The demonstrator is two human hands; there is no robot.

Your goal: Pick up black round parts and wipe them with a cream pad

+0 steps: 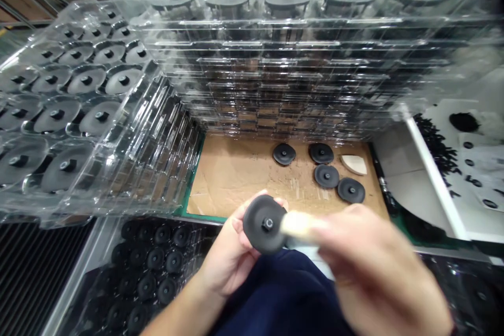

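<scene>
My left hand (228,257) grips a round black disc (263,226) with a small metal hub at its middle, held up over my lap. My right hand (378,273) is blurred by motion and pinches a pale stick-like tool (301,224) whose tip touches the disc's right edge. Several more black discs (326,175) lie on the brown cardboard sheet (232,178) beyond my hands, next to a pale wedge-shaped piece (354,164).
A tall stack of clear plastic trays (299,63) with discs in their pockets rises behind the cardboard. More clear trays (79,115) lean at the left. A tray of black discs (145,268) sits low left. A white bin (449,178) with small black parts stands at the right.
</scene>
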